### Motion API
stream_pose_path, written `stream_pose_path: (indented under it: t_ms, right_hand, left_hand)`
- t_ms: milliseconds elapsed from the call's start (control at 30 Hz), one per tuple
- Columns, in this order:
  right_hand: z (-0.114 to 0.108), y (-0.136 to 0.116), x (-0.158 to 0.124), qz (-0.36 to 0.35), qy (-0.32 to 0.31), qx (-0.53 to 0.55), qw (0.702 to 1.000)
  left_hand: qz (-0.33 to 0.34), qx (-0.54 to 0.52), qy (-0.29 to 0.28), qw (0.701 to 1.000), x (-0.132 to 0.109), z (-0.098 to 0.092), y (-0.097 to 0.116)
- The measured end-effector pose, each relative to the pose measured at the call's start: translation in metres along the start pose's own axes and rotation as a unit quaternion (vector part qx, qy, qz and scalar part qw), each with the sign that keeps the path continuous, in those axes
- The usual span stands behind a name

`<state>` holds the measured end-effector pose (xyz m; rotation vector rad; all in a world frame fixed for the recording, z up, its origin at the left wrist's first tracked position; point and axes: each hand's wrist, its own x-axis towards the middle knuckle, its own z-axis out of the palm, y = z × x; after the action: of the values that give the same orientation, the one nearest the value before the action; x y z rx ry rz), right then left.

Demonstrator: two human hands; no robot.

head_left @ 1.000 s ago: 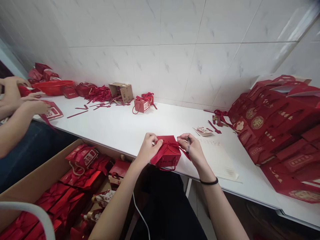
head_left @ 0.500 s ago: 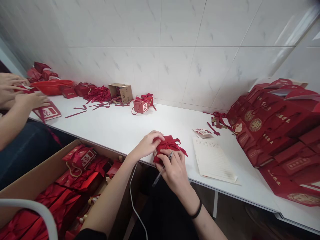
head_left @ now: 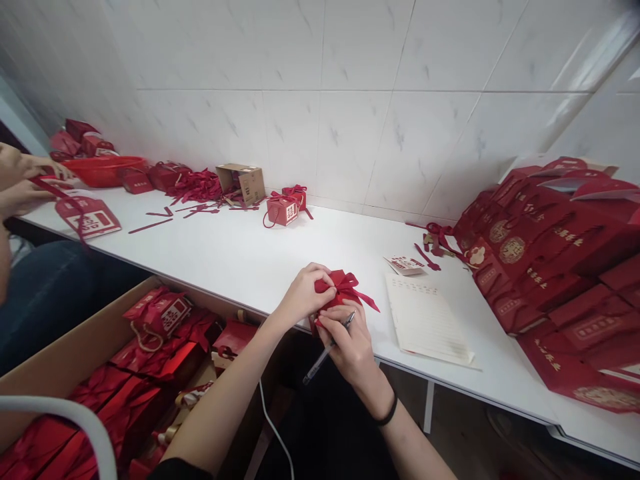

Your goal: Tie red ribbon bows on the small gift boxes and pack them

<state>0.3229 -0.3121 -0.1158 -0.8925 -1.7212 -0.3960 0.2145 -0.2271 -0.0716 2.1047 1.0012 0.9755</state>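
Observation:
A small red gift box (head_left: 338,277) with a ribbon bow (head_left: 349,285) stands at the table's front edge, partly hidden by my hands. My left hand (head_left: 309,291) is closed, thumb and fingers pinching the ribbon at the bow's left side. On the near side my right hand (head_left: 351,338) grips a ribbon end between thumb and finger. A clear pen (head_left: 320,363) also rests between the fingers of that hand, slanting down past the table edge. To the right lie a lined notepad (head_left: 430,320) and a printed card (head_left: 404,265).
A carton (head_left: 65,330) of red gift boxes sits below at left. Stacked red gift bags (head_left: 560,260) fill the right end. Two boxes (head_left: 284,211), a small cardboard box (head_left: 243,183) and ribbon pieces lie by the wall. A co-worker's hands (head_left: 30,177) hold ribbon at far left.
My left hand has shifted slightly right and closed on the ribbon by the bow. My right fingers now pinch a ribbon end. The co-worker's hands have moved back to the left.

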Motion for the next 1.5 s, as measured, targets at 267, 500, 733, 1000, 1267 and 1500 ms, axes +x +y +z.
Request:
stream_pose_path:
  t_ms: [267,500,733,1000,1267,1500]
  right_hand:
    - [-0.010,-0.013,0.004,-0.021,-0.040,0.036,0.998]
    - [-0.046,0.042,0.007,0.370,0.018,0.052,0.928]
    - [-0.042,0.058,0.009,0.496,-0.070,0.247,0.830]
    - [-0.065,0.056,0.009,0.487,-0.136,0.225,0.833]
    - [-0.069,0.077,0.037,0.405,-0.068,0.140,0.901]
    - [-0.027,0.076,0.049,0.400,-0.148,0.221,0.877]
  left_hand:
    - [-0.009,-0.009,-0.008,1.000,0.002,-0.001,0.000]
    - [-0.010,-0.012,-0.023,1.000,0.002,-0.001,0.003]
    - [-0.006,-0.013,-0.023,1.000,0.002,-0.001,0.004]
    - [-0.005,-0.002,-0.022,1.000,0.003,0.000,0.002]
    - [-0.025,-0.023,0.104,0.994,-0.009,-0.002,0.000]
    - [-0.187,0.062,0.096,0.976,-0.023,-0.002,0.011]
